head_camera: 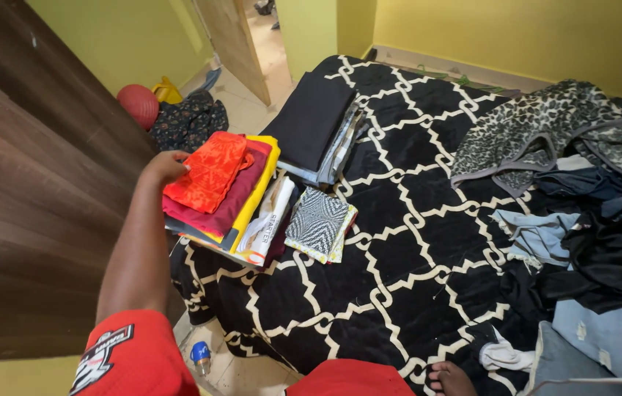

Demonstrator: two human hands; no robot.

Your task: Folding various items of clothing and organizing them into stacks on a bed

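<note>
My left hand (164, 166) reaches out to the left edge of a stack of folded clothes (226, 198) on the bed and touches a folded bright orange cloth (210, 171) lying on top. Beneath it lie maroon and yellow folded pieces. My fingers are hidden behind the cloth's edge. My right hand is out of view. Beside the stack sit a folded white printed cloth (267, 220) and a folded black-and-white zigzag cloth (318, 224).
The bed has a black blanket with a white lattice pattern (406, 242). A dark folded pile (311, 121) lies further back. Loose clothes, one leopard-print (545, 132), are heaped at right. A wooden wardrobe (25, 205) stands left; a small bottle (201, 358) is on the floor.
</note>
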